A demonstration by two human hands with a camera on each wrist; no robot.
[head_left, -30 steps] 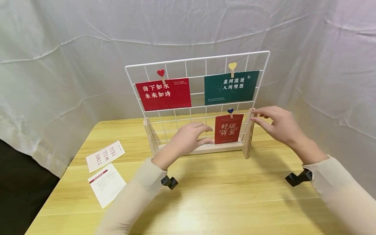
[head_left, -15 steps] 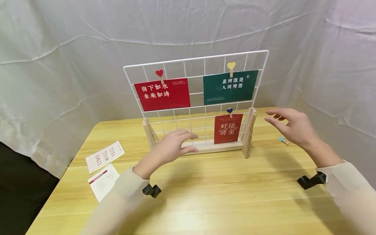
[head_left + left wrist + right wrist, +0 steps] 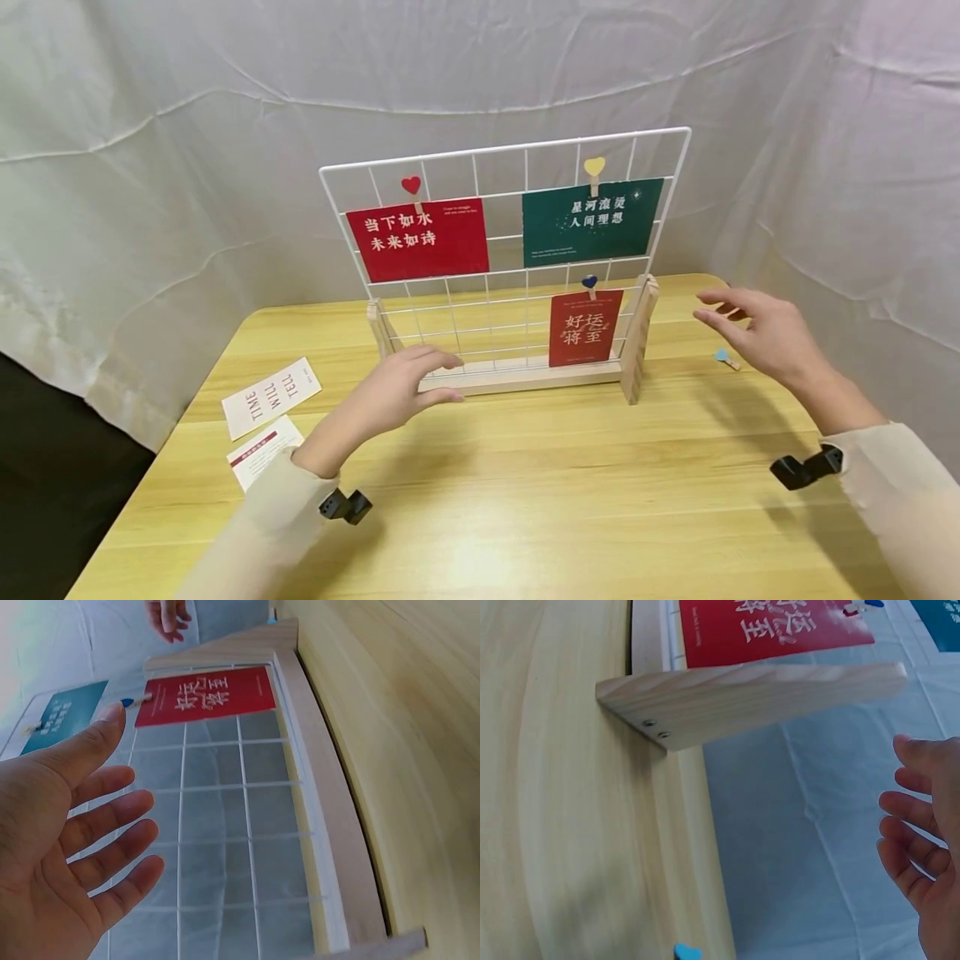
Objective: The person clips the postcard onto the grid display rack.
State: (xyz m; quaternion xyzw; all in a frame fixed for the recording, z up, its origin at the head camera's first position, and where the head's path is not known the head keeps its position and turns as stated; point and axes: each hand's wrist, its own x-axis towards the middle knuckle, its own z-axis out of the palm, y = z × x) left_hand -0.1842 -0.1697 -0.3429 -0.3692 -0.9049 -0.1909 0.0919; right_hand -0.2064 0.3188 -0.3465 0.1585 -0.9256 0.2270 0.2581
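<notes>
A white wire grid [image 3: 506, 152] stands in a wooden base [image 3: 525, 379]. Clipped on it are a red card [image 3: 427, 250] under a red heart clip [image 3: 411, 185], a green card [image 3: 585, 242] under a yellow heart clip [image 3: 594, 168], and a smaller red card [image 3: 585, 346] under a dark blue heart clip [image 3: 590, 282]. My left hand [image 3: 386, 387] hovers before the grid's lower left, fingers loosely bent, holding nothing. To the right of the stand, my right hand [image 3: 776, 333] is in the air with relaxed fingers and nothing held. Near it a blue heart clip [image 3: 724, 357] lies on the table.
Two white cards lie at the table's left: one with large lettering [image 3: 272, 397], the other with a red strip [image 3: 262, 450] partly hidden by my left sleeve. Pale cloth [image 3: 480, 67] hangs behind the wooden table [image 3: 525, 500].
My left hand has moved left, away from the small red card. My right hand has drawn off the stand's right upright to the right, and the blue heart clip has come into view.
</notes>
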